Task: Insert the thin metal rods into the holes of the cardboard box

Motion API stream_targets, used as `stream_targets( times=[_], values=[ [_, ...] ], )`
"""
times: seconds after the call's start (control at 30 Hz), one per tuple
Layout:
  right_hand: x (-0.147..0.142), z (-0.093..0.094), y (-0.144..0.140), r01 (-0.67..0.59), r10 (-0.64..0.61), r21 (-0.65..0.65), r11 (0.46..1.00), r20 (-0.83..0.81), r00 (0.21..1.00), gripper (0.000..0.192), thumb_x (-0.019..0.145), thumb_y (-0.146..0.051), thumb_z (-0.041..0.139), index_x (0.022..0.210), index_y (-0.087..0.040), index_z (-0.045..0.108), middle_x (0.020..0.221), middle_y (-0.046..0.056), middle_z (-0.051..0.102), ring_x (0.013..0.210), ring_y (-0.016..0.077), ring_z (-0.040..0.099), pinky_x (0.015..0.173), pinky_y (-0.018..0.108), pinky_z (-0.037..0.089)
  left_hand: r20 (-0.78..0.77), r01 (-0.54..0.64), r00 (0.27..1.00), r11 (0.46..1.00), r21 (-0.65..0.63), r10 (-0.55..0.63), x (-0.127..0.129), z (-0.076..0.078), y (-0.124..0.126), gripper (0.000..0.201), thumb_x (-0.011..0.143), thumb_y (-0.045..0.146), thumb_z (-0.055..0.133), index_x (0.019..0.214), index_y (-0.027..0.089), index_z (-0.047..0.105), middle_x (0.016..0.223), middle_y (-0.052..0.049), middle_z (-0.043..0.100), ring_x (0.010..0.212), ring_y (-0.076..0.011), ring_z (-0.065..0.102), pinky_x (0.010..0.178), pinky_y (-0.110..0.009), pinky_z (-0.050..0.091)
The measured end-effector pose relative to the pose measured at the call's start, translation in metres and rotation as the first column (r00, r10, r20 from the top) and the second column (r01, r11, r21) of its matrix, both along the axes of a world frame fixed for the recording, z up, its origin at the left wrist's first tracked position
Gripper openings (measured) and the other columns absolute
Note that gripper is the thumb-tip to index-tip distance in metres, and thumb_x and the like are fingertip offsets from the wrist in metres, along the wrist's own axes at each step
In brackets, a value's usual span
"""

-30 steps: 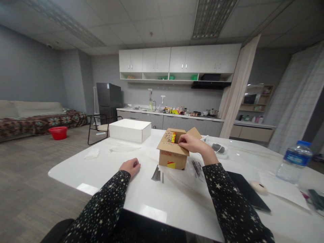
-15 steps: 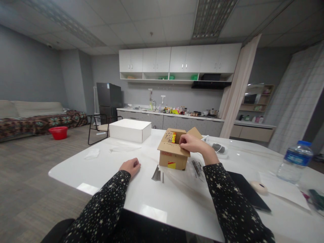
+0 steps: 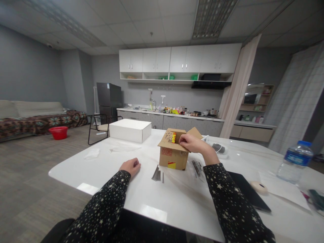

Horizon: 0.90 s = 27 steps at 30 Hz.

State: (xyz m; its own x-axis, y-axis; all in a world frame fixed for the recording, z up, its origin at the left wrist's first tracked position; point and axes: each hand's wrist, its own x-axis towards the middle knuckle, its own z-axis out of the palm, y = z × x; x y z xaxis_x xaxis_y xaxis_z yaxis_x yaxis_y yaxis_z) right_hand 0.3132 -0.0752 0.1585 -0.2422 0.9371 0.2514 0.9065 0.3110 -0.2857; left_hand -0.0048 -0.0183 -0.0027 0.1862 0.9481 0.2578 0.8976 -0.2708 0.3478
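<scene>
as left hand [image 3: 130, 166] rests curled, right hand [image 3: 194, 144] fingers pinch cardboard box [image 3: 173, 154] flap.

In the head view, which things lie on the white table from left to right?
Crumpled white tissue → closed left hand → bundle of grey metal nails → small brown cardboard box → clear plastic water bottle.

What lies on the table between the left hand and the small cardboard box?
In the head view, a small bundle of nails lies between left hand and cardboard box.
</scene>
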Motion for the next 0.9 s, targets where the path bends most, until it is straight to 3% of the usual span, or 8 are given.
stream_targets(
  times=[0.37,0.6,0.9],
  values=[
    [-0.0014,-0.0015,-0.0003,0.039,-0.039,0.039,0.998,-0.006,0.999,0.011,0.085,-0.018,0.044,0.085,-0.018,0.055,0.088,0.006,0.063,0.078,0.0174,0.055,0.066,0.025,0.038,-0.009,-0.001,1.0,1.0,0.002,0.001,-0.0005,-0.0019,0.0018,0.021,0.079,0.038,0.045,0.076,0.021,0.057,0.075,-0.002,0.064,0.071,-0.0169,0.056,0.067,-0.026,0.039],
    [0.0015,-0.0048,0.0045,0.051,-0.047,0.036,0.998,-0.101,0.994,0.013,0.09,-0.02,0.036,0.096,-0.018,0.049,0.09,0.007,0.064,0.078,0.0165,0.056,0.065,0.024,0.039,-0.007,0.0,1.0,1.0,0.0,0.0,0.0002,-0.0024,0.0024,0.02,0.079,0.037,0.046,0.077,0.021,0.057,0.075,-0.002,0.063,0.07,-0.0169,0.056,0.067,-0.027,0.039],
    [-0.0001,0.001,-0.0018,0.009,-0.004,0.046,0.999,-0.114,0.994,0.014,0.087,-0.019,0.041,0.094,-0.018,0.053,0.09,0.006,0.065,0.079,0.016,0.056,0.065,0.024,0.039,0.014,-0.013,1.0,1.0,-0.014,0.014,0.0024,0.0043,-0.0039,0.019,0.078,0.036,0.046,0.075,0.021,0.058,0.074,-0.002,0.063,0.07,-0.0168,0.055,0.067,-0.026,0.039]
  ],
)
